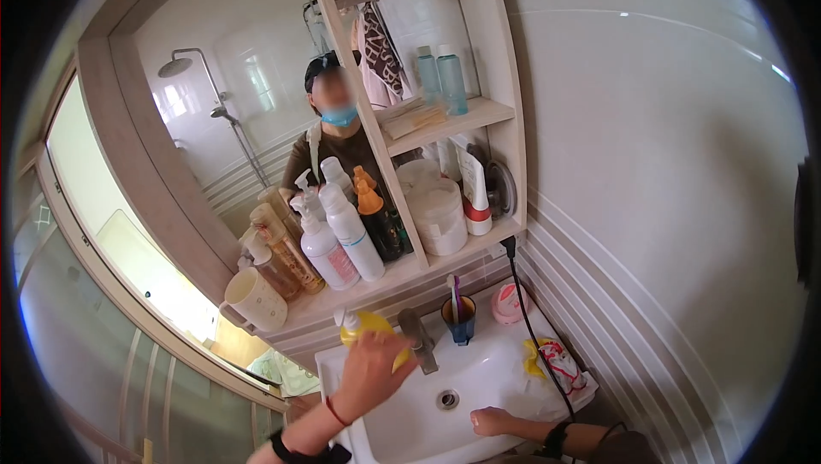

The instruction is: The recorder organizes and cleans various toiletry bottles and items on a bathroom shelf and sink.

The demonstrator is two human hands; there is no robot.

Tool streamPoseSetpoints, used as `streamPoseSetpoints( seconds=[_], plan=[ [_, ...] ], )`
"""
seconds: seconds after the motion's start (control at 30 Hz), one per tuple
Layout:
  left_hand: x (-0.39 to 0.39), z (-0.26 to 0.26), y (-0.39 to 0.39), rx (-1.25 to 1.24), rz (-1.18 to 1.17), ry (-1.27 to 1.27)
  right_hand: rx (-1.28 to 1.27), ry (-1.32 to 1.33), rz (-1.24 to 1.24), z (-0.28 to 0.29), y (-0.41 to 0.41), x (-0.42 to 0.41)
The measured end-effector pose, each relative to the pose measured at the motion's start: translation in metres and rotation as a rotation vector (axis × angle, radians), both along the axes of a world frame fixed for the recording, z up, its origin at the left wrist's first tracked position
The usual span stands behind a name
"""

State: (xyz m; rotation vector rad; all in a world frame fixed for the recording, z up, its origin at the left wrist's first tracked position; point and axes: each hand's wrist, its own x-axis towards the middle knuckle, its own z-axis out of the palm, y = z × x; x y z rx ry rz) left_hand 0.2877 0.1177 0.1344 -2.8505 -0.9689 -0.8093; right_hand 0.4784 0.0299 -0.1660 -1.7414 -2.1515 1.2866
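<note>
My left hand [374, 371] is raised at the left of a white washbasin [401, 435], in front of a yellow pump bottle [369, 325] and beside the grey faucet [418, 341]. It partly covers the bottle; whether it touches bottle or faucet cannot be told. My right hand [490, 421] is curled over the basin's right part, near the drain [448, 399], with nothing visible in it. Behind the basin stand a dark blue cup [460, 326] with toothbrushes [455, 297] and a pink round container [509, 303].
A black cable [532, 329] hangs across the basin's right side, over a crumpled red-and-white cloth or packet [563, 366] and a yellow piece [532, 359]. Above, the mirror cabinet's shelf holds a cream mug [256, 299], several bottles [327, 252] and a round white tub [441, 217].
</note>
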Motion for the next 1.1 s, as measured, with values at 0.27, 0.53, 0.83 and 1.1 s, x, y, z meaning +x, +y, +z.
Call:
streamPoseSetpoints(
  seconds=[0.27,0.53,0.83,1.1],
  plan=[
    [0.122,0.198,0.068,0.940,0.175,0.116,0.078,0.114,-0.091,-0.014,-0.007,0.008],
    [0.151,0.224,0.126,0.788,0.339,0.540,0.163,0.218,-0.167,-0.013,-0.007,0.012],
    [0.159,0.227,0.122,0.880,0.460,0.568,0.182,0.239,-0.163,-0.015,-0.007,0.013],
    [0.146,0.248,0.146,0.927,0.390,0.499,0.623,0.369,-0.296,0.080,0.024,0.047]
  ],
)
